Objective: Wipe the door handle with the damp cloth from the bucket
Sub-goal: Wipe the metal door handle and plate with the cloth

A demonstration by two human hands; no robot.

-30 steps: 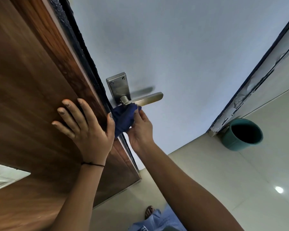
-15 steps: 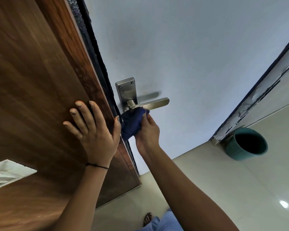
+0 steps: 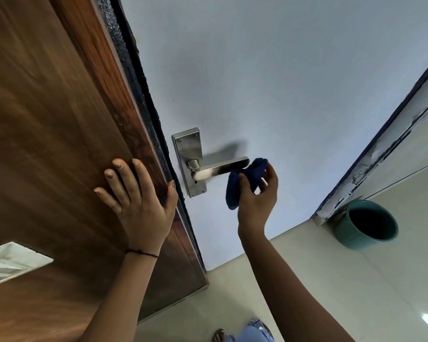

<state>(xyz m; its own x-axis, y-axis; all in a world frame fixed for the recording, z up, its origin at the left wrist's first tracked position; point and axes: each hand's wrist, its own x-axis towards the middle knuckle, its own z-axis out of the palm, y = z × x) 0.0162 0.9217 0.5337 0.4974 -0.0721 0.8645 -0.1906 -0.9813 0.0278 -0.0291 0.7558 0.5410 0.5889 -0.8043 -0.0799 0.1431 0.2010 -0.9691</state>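
Door handle (image 3: 220, 167) being wiped
The blue cloth (image 3: 242, 180) is being pinched by the right hand (image 3: 257, 201) at the lever's 3 o'clock tip, seemingly touching; the left hand (image 3: 139, 203) is being pressed, fingers spread, against the wooden door (image 3: 47, 119).

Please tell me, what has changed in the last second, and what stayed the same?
The right hand slid the blue cloth along the door handle, from its base by the plate out to its free end. It still grips the cloth. The left hand stayed flat on the wooden door; the bucket did not move.

Counted: two hands, left (image 3: 139, 208) and right (image 3: 256, 196); one door handle (image 3: 220, 167); one blue cloth (image 3: 242, 181); one teal bucket (image 3: 366, 225).
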